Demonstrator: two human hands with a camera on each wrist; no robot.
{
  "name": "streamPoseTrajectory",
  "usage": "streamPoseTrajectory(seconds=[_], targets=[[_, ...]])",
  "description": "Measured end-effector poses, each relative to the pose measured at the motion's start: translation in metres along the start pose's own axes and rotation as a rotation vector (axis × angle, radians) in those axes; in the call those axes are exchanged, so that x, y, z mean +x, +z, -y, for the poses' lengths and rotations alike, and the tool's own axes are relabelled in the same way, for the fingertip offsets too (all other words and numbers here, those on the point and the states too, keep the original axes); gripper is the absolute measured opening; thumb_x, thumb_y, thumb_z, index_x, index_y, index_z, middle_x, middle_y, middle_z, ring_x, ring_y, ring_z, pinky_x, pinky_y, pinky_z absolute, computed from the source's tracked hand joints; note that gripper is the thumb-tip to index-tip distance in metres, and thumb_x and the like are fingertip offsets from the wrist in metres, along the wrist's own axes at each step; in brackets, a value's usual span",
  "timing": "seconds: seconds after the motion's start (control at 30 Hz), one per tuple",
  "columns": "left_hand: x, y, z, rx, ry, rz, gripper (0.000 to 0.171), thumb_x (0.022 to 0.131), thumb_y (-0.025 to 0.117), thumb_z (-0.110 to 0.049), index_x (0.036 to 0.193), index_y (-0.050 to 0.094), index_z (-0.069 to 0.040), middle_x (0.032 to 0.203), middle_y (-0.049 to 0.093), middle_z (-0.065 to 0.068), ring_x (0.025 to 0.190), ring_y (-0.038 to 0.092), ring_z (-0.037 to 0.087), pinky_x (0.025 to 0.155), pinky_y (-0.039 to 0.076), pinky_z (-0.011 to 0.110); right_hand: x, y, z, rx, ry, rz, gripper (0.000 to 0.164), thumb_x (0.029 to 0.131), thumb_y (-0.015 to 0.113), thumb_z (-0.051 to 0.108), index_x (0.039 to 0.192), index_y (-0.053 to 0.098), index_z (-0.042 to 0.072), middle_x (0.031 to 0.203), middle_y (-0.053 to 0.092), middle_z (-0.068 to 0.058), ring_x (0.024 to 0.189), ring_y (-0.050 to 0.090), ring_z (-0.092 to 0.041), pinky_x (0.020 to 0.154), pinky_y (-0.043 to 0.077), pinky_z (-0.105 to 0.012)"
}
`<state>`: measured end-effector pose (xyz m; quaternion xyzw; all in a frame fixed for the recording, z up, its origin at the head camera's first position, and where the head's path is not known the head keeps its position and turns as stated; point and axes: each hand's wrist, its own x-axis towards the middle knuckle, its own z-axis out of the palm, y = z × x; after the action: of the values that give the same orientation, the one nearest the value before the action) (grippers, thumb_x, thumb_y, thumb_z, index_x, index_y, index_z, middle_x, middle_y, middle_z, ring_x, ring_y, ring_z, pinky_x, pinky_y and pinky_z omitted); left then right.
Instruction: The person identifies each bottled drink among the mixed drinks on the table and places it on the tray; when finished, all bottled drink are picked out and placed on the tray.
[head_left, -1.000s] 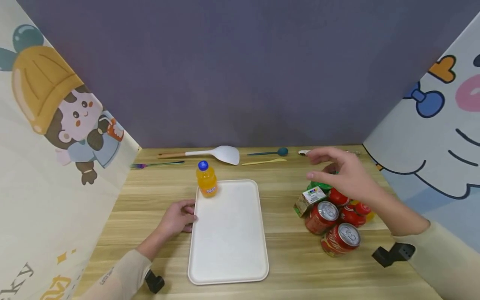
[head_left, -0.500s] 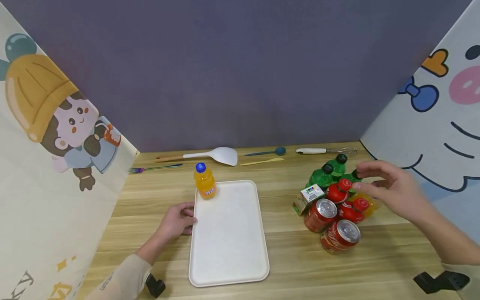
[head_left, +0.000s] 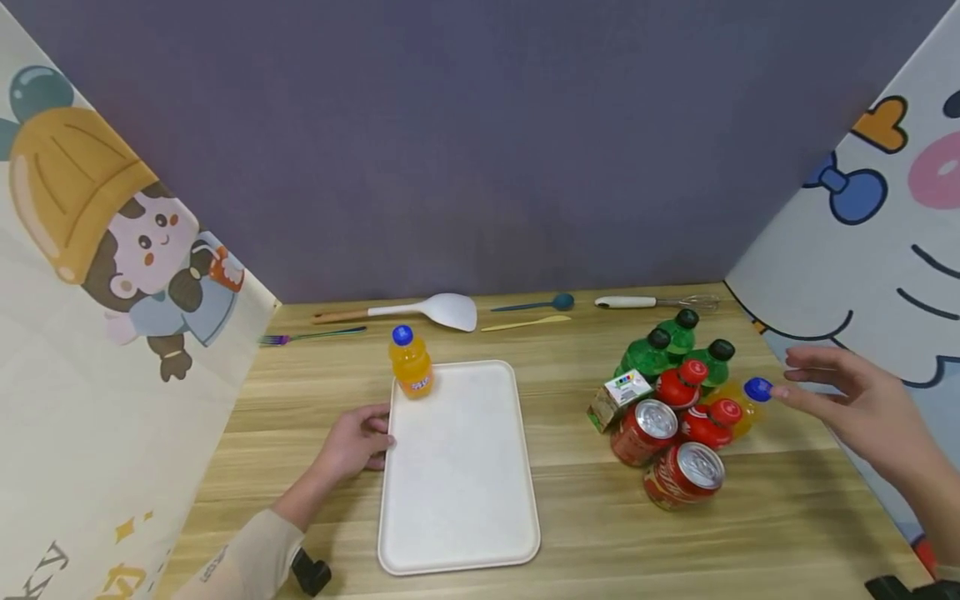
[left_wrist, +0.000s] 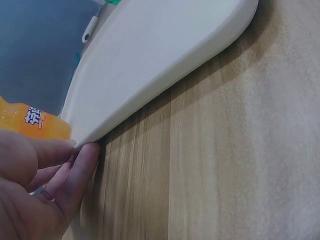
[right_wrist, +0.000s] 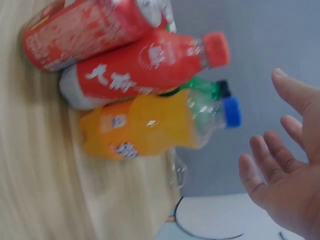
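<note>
My left hand (head_left: 355, 439) pinches the left rim of a white rectangular tray (head_left: 461, 475), thumb on top and a finger against its side in the left wrist view. An orange soda bottle with a blue cap (head_left: 411, 367) stands upright at the tray's upper left corner. My right hand (head_left: 862, 408) hovers at the right of a drinks cluster, fingers apart and holding nothing. Nearest to it is another blue-capped orange soda bottle (right_wrist: 145, 125), upright behind a red-capped bottle (right_wrist: 135, 65). In the head view the thumb tip overlaps that blue cap's edge.
Also in the cluster are green bottles (head_left: 647, 354), red cans (head_left: 637, 437) and a small drink carton (head_left: 617, 400). Along the back lie a fork (head_left: 315, 335), a white spatula (head_left: 446, 311), a dark spoon (head_left: 536, 305), a yellow knife (head_left: 525, 323) and a whisk (head_left: 656, 302).
My right hand has moved right, from over the cluster to its right side, uncovering the green bottles and the second orange soda bottle. My left hand and the tray stay in place.
</note>
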<state>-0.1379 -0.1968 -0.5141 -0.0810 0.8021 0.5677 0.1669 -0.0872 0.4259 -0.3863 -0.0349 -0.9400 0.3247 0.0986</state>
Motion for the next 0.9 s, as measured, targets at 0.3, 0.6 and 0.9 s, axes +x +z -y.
streamPoseTrajectory(seconds=[0.3, 0.6, 0.9], targets=[[0.001, 0.001, 0.003, -0.006, -0.002, -0.01, 0.063, 0.087, 0.07, 0.012, 0.147, 0.051, 0.0, 0.11, 0.06, 0.019, 0.08, 0.066, 0.023, 0.062, 0.067, 0.041, -0.002, 0.012, -0.039, 0.022, 0.022, 0.103, 0.074, 0.093, 0.077, 0.032, 0.15, 0.042, 0.002, 0.131, 0.045, 0.018, 0.099, 0.04, 0.022, 0.067, 0.045, 0.001], [-0.002, 0.004, 0.002, -0.014, 0.002, -0.01, 0.062, 0.088, 0.069, 0.012, 0.146, 0.052, 0.001, 0.11, 0.059, 0.019, 0.078, 0.065, 0.023, 0.061, 0.067, 0.042, -0.008, 0.024, -0.059, 0.06, 0.055, 0.184, 0.076, 0.095, 0.075, 0.032, 0.155, 0.037, 0.005, 0.14, 0.05, 0.003, 0.101, 0.038, 0.025, 0.07, 0.052, -0.005], [0.0, 0.002, -0.001, -0.003, -0.012, -0.026, 0.062, 0.087, 0.07, 0.012, 0.145, 0.053, 0.0, 0.111, 0.06, 0.018, 0.079, 0.066, 0.022, 0.063, 0.067, 0.041, -0.007, 0.03, -0.066, 0.101, 0.011, 0.224, 0.073, 0.095, 0.076, 0.025, 0.155, 0.039, 0.007, 0.142, 0.051, 0.015, 0.104, 0.039, 0.026, 0.072, 0.055, -0.009]])
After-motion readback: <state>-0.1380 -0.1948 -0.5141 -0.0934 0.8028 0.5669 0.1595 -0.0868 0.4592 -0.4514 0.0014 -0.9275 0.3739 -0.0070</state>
